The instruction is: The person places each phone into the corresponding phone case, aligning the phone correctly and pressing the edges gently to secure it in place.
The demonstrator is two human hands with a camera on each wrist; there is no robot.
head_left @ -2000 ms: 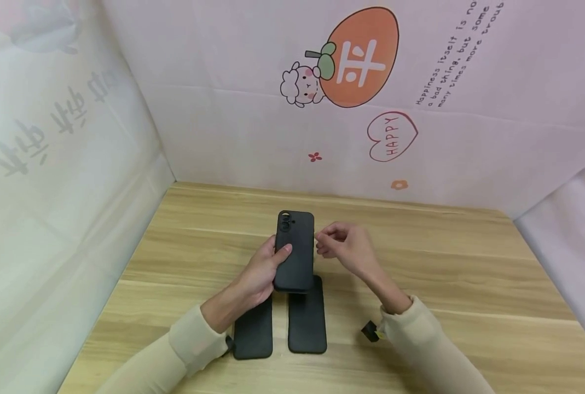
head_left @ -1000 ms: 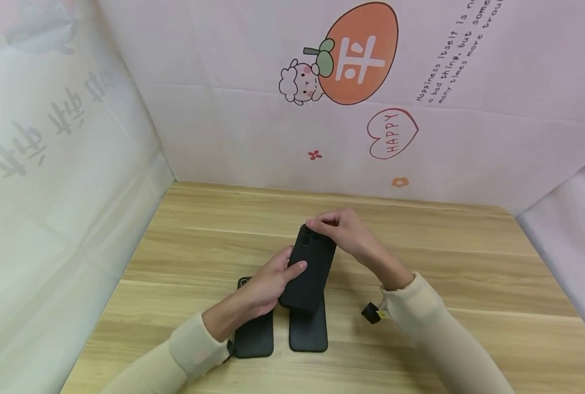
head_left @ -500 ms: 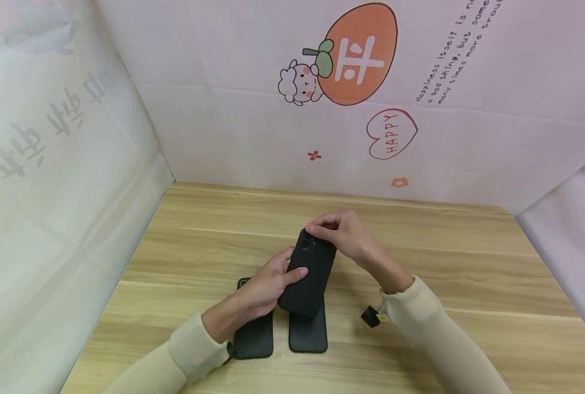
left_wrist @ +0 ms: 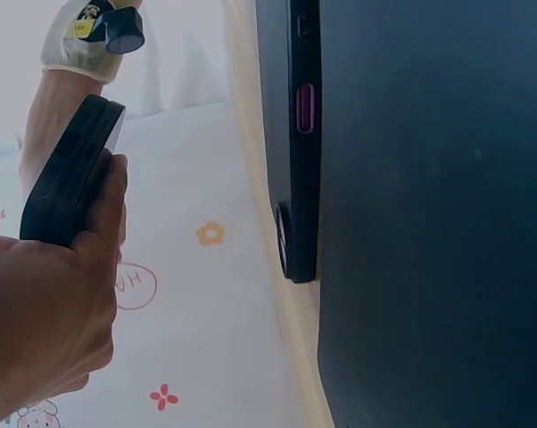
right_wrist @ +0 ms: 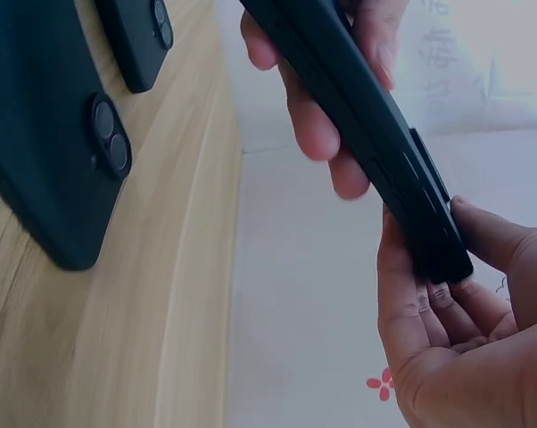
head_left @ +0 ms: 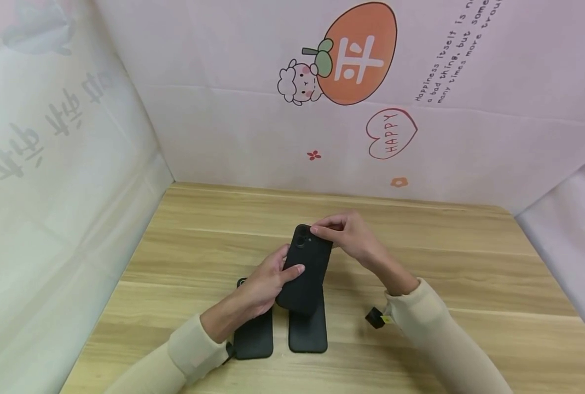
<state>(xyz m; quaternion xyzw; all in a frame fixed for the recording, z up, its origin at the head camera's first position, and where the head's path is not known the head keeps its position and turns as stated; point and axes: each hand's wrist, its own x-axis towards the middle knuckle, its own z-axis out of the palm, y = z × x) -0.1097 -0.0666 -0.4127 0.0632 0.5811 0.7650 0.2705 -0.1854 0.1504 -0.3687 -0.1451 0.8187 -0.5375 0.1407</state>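
My left hand (head_left: 265, 282) grips a black smartphone (head_left: 304, 279) by its left edge, the thumb lying across the back. The phone is raised over the table with its camera lenses toward the top and leans to the right. At its upper right corner my right hand (head_left: 351, 238) pinches it between thumb and fingers. The right wrist view shows the phone's dark long side (right_wrist: 375, 152) with the thumb over the camera end and several fingertips beneath. In the left wrist view a pale strip edges the phone (left_wrist: 68, 178).
Two more black phones lie back up on the wooden table: one phone (head_left: 255, 336) partly under the left wrist, another phone (head_left: 308, 336) partly behind the held one. A pink side button (left_wrist: 306, 109) shows on one. White printed cloth (head_left: 253, 137) walls the back and sides.
The phone has tipped to the right and come slightly lower. My right hand moved from beside its edge to pinch its top corner. The light gap seen around the lenses no longer shows.
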